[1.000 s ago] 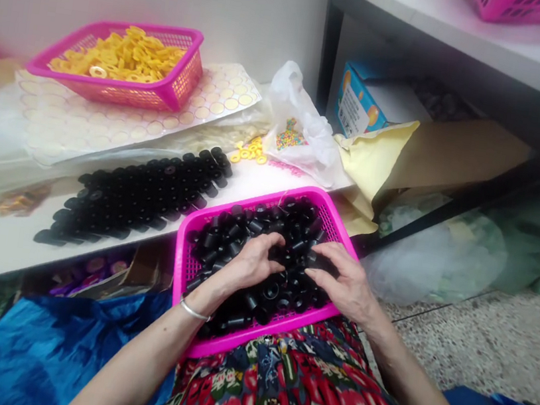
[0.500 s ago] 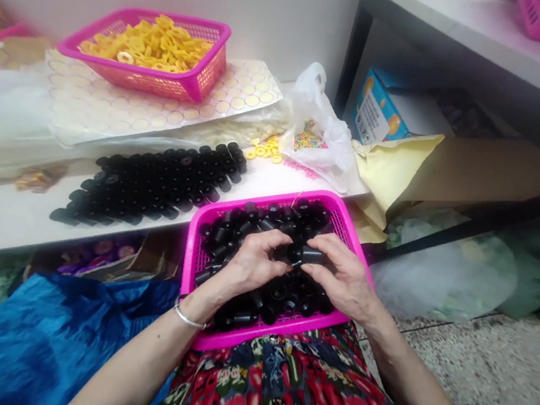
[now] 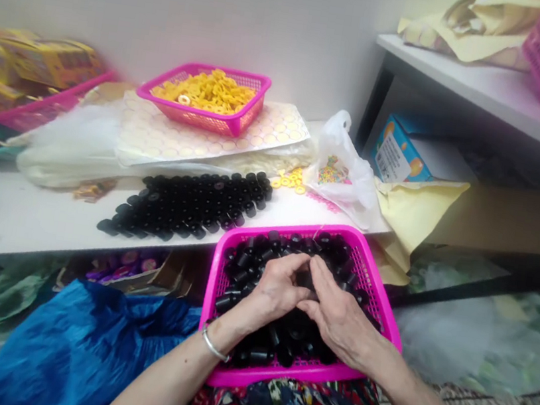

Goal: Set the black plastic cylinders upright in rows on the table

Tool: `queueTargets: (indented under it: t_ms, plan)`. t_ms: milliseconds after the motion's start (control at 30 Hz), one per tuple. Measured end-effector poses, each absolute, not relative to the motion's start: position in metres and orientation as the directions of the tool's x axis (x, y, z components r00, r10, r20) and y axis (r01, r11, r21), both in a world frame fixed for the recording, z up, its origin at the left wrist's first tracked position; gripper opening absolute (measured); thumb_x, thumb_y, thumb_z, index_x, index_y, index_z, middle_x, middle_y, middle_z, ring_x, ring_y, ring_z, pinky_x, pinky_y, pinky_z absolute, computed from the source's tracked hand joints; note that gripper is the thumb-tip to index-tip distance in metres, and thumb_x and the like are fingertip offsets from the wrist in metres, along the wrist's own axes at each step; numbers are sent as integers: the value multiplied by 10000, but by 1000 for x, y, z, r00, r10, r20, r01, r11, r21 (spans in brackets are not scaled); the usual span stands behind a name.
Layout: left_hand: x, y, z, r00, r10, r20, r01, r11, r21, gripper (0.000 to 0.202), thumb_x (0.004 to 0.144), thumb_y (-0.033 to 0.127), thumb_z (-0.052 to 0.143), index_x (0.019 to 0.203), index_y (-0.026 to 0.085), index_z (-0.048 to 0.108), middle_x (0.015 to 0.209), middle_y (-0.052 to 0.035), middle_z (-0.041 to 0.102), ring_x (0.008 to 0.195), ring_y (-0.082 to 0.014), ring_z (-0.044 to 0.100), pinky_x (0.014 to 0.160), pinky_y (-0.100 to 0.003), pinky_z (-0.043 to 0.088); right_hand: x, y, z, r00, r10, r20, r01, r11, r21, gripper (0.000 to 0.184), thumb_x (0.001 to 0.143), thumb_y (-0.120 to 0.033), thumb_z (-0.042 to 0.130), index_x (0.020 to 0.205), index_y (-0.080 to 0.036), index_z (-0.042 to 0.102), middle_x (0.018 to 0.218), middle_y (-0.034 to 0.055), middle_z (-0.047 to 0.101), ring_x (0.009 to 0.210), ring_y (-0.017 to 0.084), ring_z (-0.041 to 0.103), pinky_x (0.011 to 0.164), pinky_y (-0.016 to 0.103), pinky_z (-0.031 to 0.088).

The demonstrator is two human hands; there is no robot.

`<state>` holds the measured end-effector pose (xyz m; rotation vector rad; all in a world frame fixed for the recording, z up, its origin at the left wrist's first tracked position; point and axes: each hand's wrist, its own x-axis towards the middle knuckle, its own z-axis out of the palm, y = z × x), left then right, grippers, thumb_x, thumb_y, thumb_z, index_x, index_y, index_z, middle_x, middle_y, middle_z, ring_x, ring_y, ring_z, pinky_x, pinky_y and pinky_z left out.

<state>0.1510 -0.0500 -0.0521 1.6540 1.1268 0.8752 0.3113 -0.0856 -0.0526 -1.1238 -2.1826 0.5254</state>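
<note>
A pink basket full of small black caps rests on my lap. Both hands meet over its middle. My left hand, with a silver bangle on the wrist, curls its fingers round black caps. My right hand pinches a black cap between thumb and fingers, fingertip to fingertip with the left. On the white shelf beyond the basket, several black caps stand packed in neat rows.
A second pink basket of yellow rings sits on a sheet of round stickers. A plastic bag, yellow paper, a blue box and yellow cartons lie around. Blue cloth lies below the shelf.
The view has swung left and up, showing more of the shelf's left end. My hands have drawn closer together over the basket, still working the black caps.
</note>
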Motion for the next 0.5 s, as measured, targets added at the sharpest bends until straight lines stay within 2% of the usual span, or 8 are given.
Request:
queueTargets:
  t_ms: [67, 133, 200, 333, 500]
  plan:
    - [148, -49, -54, 288, 957, 40, 157, -88, 984, 464, 605, 44, 687, 1047, 173, 633, 970, -41, 640, 897, -194, 605, 801, -304, 510, 304, -72, -44, -480, 804, 352, 564, 590, -578, 508, 909, -151, 392, 1410, -95, 333, 1377, 236, 445, 1245, 302, 491, 947, 467, 498]
    - [142, -47, -55, 245, 968, 57, 19, -64, 998, 556, 598, 48, 695, 1127, 189, 595, 1111, -63, 592, 966, -201, 600, 827, -313, 521, 298, -49, -32, -513, 785, 347, 537, 609, -584, 420, 901, -110, 362, 1309, -134, 460, 1250, 177, 561, 1150, 247, 556, 938, 412, 496]
    - [133, -44, -54, 128, 988, 81, -31, -78, 996, 584, 600, 70, 706, 1154, 204, 581, 1200, -72, 530, 970, -184, 597, 836, -313, 527, 288, -17, -22, -517, 808, 284, 568, 572, -593, 323, 899, -154, 410, 1197, -158, 533, 1097, 126, 627, 1036, 222, 584, 894, 372, 493]
    - [108, -40, -55, -161, 986, 54, 39, -48, 998, 397, 617, 153, 729, 1001, 176, 632, 1074, -59, 563, 851, -138, 594, 793, -294, 531, 257, 49, -27, -488, 866, 106, 736, 474, -483, 329, 873, -241, 481, 1182, -136, 524, 1088, 128, 614, 1042, 241, 536, 884, 358, 433]
    - [83, -43, -61, -257, 966, 34, 100, -9, 995, 226, 634, 226, 739, 829, 151, 653, 919, -40, 607, 752, -125, 585, 705, -257, 509, 217, 93, -54, -553, 833, -1, 726, 481, -492, 308, 788, -168, 532, 1087, -101, 566, 972, 147, 655, 919, 259, 589, 749, 317, 429]
